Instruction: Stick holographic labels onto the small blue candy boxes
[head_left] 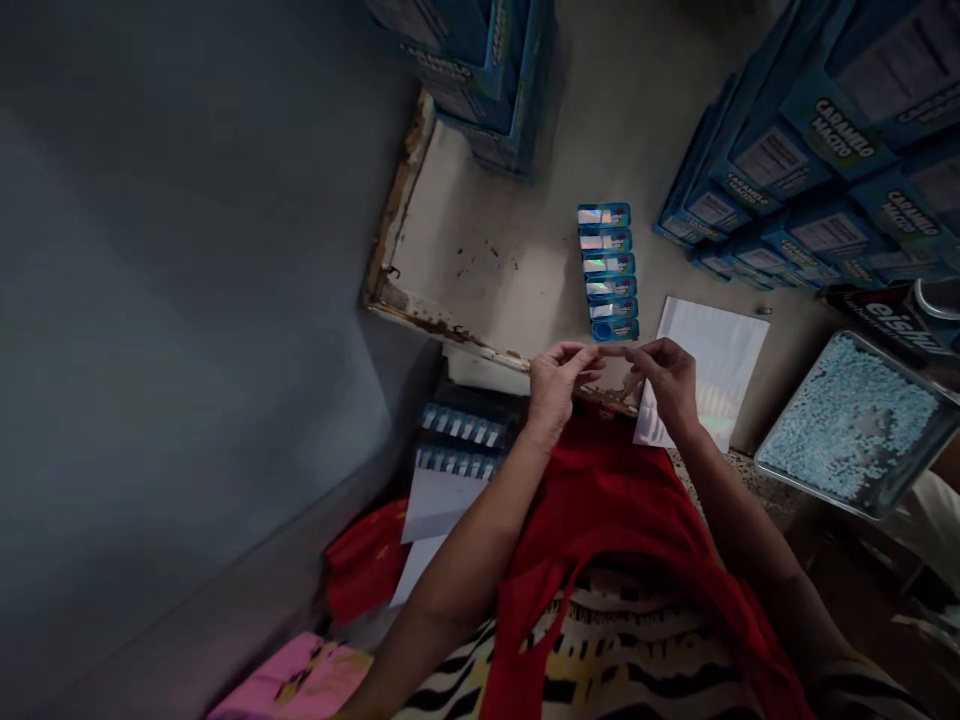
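My left hand (556, 385) and my right hand (667, 375) meet over the table's near edge, fingers pinched. Between their fingertips stretches a small thin strip (615, 351); its kind is too small to make out. Just beyond the fingers lies a column of small blue packs (610, 265) with shiny silver fronts, set side by side. The nearest pack (614, 330) shows a round dark blue spot instead of the silver. Beside my right hand, partly under it, a sheet with a pale, shiny surface (712, 350) rests on the table.
Stacked blue boxes marked "Caramelo Macizo" stand at the right (840, 135) and far left (487, 90). A metal tray (776, 470) of pale blue pieces sits at right. The table's left edge (386, 240) is chipped. Below it lie more silver-fronted packs (465, 425) and white sheets (446, 500).
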